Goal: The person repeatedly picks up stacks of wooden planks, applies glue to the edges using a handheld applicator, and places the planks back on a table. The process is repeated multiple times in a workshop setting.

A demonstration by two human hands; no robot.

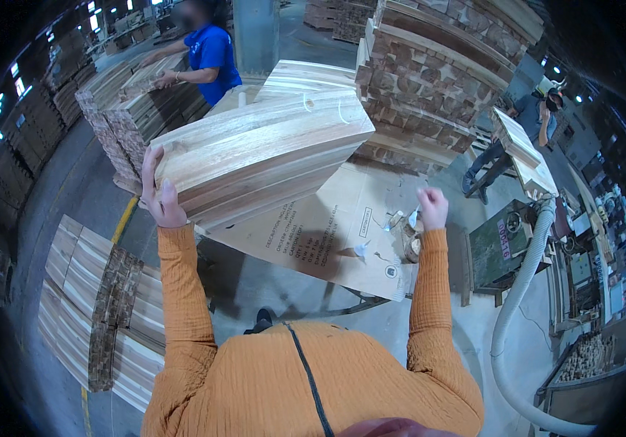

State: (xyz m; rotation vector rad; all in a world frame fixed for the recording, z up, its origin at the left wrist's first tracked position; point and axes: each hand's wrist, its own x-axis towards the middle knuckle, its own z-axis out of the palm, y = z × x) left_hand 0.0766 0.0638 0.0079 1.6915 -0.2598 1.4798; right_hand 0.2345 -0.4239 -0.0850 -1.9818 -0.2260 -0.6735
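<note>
A wide wooden panel (254,153) made of glued strips is tilted up in front of me above a cardboard sheet (247,240). My left hand (161,193) grips its left edge, with the thumb on the near face. Two pale curved marks show near the panel's far right corner. My right hand (433,207) is apart from the panel, over the right side of the cardboard. Its fingers are curled closed, and what they hold, if anything, is hidden. Small items and scraps (404,226) lie on the cardboard just left of it, too small to name.
Another panel (302,76) lies behind mine. A tall wood stack (429,95) rises at the far right. Panels (72,277) are piled low at my left. A person in blue (214,58) handles boards at far left; another person (528,116) stands beyond a grey hose (506,320).
</note>
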